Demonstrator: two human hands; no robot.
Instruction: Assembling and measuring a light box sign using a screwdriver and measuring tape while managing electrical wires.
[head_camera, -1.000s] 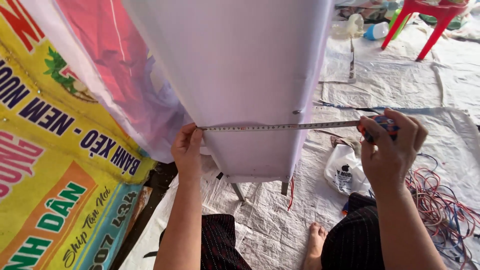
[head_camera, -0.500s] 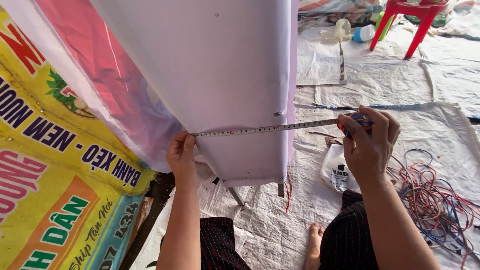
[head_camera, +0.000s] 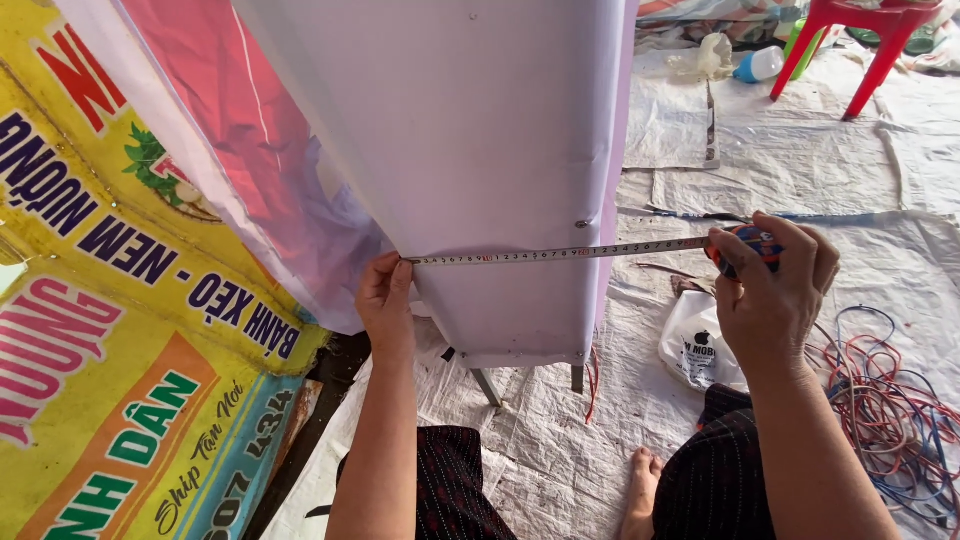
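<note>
The left hand (head_camera: 385, 300) pinches the tape's end against the white panel's (head_camera: 480, 150) left edge. The right hand (head_camera: 770, 290) is closed around the tape measure (head_camera: 745, 245) case, just off the right edge, the tape stretched taut between both.

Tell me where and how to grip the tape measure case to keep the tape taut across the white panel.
Grip the tape measure case around its body from the right, as the right hand does, beyond the white panel edge. The tape leaves the case leftward, so pulling right likely keeps it straight. The left hand pins the tape's end at the panel's left edge.
</note>
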